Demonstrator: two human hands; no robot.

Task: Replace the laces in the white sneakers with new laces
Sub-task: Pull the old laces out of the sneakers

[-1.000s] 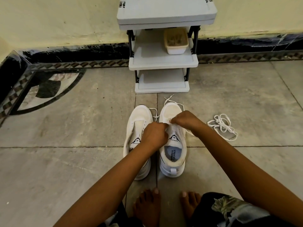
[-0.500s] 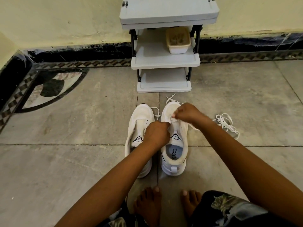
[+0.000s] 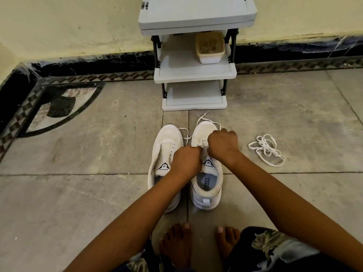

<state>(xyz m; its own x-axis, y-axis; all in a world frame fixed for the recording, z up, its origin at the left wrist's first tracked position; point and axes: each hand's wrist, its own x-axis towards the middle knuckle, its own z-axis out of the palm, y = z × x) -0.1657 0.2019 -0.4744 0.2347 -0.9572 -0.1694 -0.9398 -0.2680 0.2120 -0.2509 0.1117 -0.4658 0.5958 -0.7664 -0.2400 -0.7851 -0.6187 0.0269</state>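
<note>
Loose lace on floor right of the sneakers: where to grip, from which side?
Probably pinch the lace where its loops cross in the middle, coming straight down. It lies flat on the floor, so a sideways approach has nothing to catch. The right hand is nearer.

Grey three-tier rack (image 3: 196,75) stands top centre against the wall (image 3: 78,22). Plastic tub (image 3: 209,48) sits on its middle shelf, right side. Patterned floor inlay (image 3: 55,107): left.

Right sneaker (image 3: 206,185): eyelets and lace rows covered by both hands. Left hand (image 3: 185,162) and right hand (image 3: 223,143): fingertips curled under, out of sight over the lace (image 3: 203,114). Left sneaker (image 3: 167,138), beside it: inner side masked by the left forearm (image 3: 149,209). Rack (image 3: 196,16), beyond its toe: top cut off by the frame edge; tub (image 3: 209,55) contents indistinct.
</note>
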